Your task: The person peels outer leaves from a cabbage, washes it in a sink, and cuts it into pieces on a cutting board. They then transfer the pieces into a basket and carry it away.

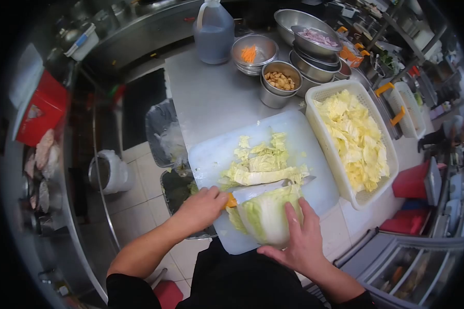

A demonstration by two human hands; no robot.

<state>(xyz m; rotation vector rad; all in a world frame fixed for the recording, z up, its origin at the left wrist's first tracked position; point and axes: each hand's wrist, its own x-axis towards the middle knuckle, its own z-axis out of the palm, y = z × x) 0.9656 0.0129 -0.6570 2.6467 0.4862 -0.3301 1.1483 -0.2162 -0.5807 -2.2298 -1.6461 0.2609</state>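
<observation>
My left hand (203,207) is closed round the yellow handle of a kitchen knife (258,191). The blade lies across the cutting board between the uncut napa cabbage and a cut strip. My right hand (300,234) rests with spread fingers on the right side of the napa cabbage (265,219), which lies near the board's front edge. Beyond the blade are cut cabbage pieces (265,159), pale green and loose. All of this sits on a white cutting board (211,154). The cabbage's underside is hidden.
A white basket (313,110) of cut cabbage stands right of the board. Behind are a bowl of carrot strips (248,54), a tin of brown chunks (280,81), a bowl of chopped onion (317,38) and a jug (213,33). Lined bins (162,129) stand at the table's left.
</observation>
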